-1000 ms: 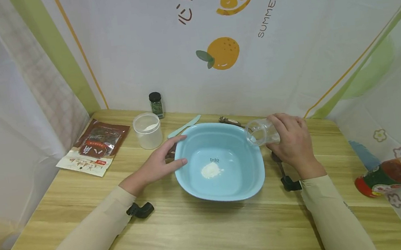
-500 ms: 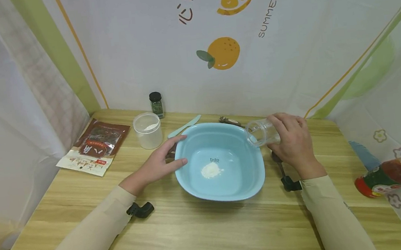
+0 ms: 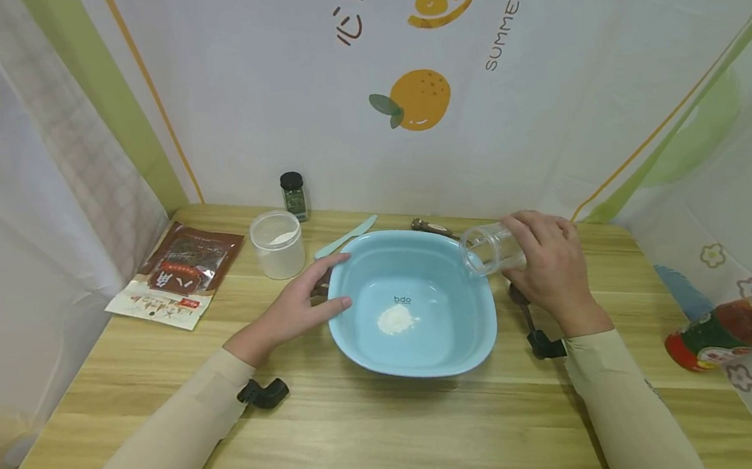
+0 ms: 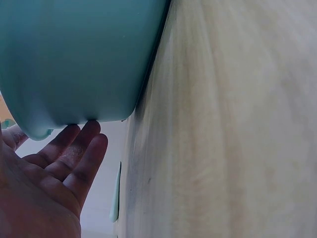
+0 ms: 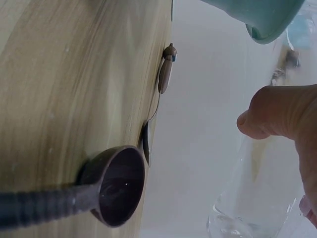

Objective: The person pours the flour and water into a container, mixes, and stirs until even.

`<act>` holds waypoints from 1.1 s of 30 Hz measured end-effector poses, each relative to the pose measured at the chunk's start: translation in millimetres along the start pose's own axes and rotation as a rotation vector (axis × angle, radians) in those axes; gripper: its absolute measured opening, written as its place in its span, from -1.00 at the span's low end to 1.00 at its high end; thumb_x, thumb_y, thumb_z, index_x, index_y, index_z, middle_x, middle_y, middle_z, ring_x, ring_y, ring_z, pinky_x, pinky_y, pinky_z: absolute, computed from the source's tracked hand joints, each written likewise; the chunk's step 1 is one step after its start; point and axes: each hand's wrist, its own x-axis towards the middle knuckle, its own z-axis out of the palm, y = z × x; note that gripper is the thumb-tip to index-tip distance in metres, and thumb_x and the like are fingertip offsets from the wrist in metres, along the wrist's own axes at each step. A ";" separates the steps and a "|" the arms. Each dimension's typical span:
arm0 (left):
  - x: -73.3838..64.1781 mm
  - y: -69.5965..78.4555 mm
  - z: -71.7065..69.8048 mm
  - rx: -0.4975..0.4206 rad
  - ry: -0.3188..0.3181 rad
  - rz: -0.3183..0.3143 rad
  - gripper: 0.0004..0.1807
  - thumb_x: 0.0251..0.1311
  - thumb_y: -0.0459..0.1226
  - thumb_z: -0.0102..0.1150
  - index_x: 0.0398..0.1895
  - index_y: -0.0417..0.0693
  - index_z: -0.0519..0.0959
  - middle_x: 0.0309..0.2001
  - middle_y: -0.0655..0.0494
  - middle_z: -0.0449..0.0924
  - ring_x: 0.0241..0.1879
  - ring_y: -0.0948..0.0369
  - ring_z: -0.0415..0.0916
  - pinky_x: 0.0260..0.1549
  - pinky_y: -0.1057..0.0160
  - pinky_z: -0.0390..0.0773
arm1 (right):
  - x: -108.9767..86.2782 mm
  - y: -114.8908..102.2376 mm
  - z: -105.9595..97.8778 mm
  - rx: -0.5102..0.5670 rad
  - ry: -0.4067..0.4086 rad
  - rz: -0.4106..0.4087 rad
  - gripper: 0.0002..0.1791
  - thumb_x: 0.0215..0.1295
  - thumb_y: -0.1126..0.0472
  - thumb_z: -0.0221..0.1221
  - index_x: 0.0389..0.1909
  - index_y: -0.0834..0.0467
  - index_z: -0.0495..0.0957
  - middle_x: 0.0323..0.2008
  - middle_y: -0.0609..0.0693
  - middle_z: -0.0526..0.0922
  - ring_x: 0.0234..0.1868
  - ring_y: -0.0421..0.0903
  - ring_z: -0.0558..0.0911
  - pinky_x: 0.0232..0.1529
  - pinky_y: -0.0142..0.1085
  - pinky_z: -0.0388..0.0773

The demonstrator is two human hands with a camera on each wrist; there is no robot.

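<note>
A light blue basin (image 3: 453, 338) stands mid-table with a small heap of white powder (image 3: 396, 320) on its bottom. My left hand (image 3: 294, 307) holds its left rim, thumb and index over the edge. In the left wrist view the other fingers (image 4: 86, 161) press the basin's outer wall (image 4: 74, 64). With my right hand (image 3: 550, 265) I grip a clear wide-mouthed jar (image 3: 501, 246), tipped sideways, its mouth over the basin's right rim. The right wrist view shows my thumb (image 5: 277, 109) along the jar's see-through side (image 5: 247, 213).
Behind the basin lie a light blue spreader (image 3: 346, 236) and a brown-handled spoon (image 3: 431, 227). A powder tub (image 3: 281, 261), spice bottle (image 3: 293, 199) and foil bag (image 3: 179, 276) sit back left. A dark measuring scoop (image 5: 116, 186) lies under my right hand; a sauce bottle (image 3: 741, 324) stands right.
Both hands, the basin and the tilted jar hold nearly the same place. The powder heap looks unchanged.
</note>
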 end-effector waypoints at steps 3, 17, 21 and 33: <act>-0.1 0.3 0.3 -0.005 0.000 -0.004 -0.19 0.47 -0.34 0.37 0.71 -0.21 0.26 0.51 -0.33 0.44 0.31 -0.26 0.64 0.21 -0.04 0.71 | 0.2 -0.5 -0.5 0.002 0.004 0.000 -0.09 -0.04 0.25 0.74 0.38 0.20 0.53 0.26 0.27 0.65 0.28 0.34 0.62 0.26 0.33 0.42; 0.5 1.6 0.8 0.001 -0.001 0.000 -0.18 0.46 -0.35 0.37 0.71 -0.22 0.26 0.50 -0.33 0.45 0.30 -0.26 0.65 0.16 0.04 0.73 | 0.8 -0.2 0.7 0.009 0.025 -0.005 -0.12 -0.04 0.25 0.72 0.35 0.19 0.55 0.23 0.26 0.65 0.26 0.34 0.62 0.25 0.34 0.41; 0.4 1.7 0.6 0.005 -0.002 0.003 -0.18 0.46 -0.35 0.37 0.71 -0.23 0.26 0.49 -0.34 0.45 0.30 -0.26 0.65 0.16 0.05 0.73 | 0.8 0.1 1.3 0.005 0.029 -0.008 -0.15 0.00 0.25 0.70 0.35 0.19 0.56 0.24 0.26 0.65 0.26 0.34 0.62 0.26 0.34 0.41; -0.2 2.2 0.0 0.016 0.000 -0.002 -0.19 0.47 -0.34 0.37 0.71 -0.21 0.27 0.47 -0.34 0.47 0.28 -0.25 0.66 0.14 0.04 0.74 | 1.3 -0.9 2.6 0.016 0.069 -0.020 -0.15 -0.03 0.28 0.71 0.34 0.21 0.58 0.21 0.27 0.67 0.22 0.35 0.64 0.22 0.34 0.43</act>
